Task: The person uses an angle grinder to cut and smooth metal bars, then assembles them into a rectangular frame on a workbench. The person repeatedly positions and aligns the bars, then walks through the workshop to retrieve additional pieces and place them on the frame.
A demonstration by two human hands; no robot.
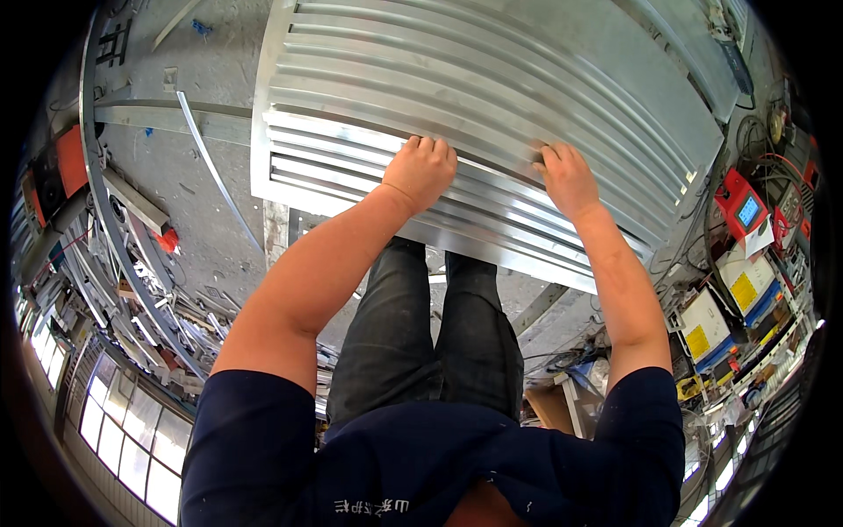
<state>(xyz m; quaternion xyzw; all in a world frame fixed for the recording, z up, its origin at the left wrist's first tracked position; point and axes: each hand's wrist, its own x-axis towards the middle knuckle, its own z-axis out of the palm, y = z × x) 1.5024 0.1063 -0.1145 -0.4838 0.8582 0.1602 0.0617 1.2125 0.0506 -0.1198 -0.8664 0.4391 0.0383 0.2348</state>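
A person [421, 457] in dark clothing leans over a silver slatted panel [487, 110] laid flat just beyond their legs, a metal beam [189, 121] running up to its left side, perhaps to support it. The left hand [421, 171] and right hand [569, 180] rest apart along its near slats, likely for even control. Fingers on both are curled downward; whether they grip cannot be told, their tips being hidden or blurred. At right sits a red machine [734, 195], apparently kept within reach.
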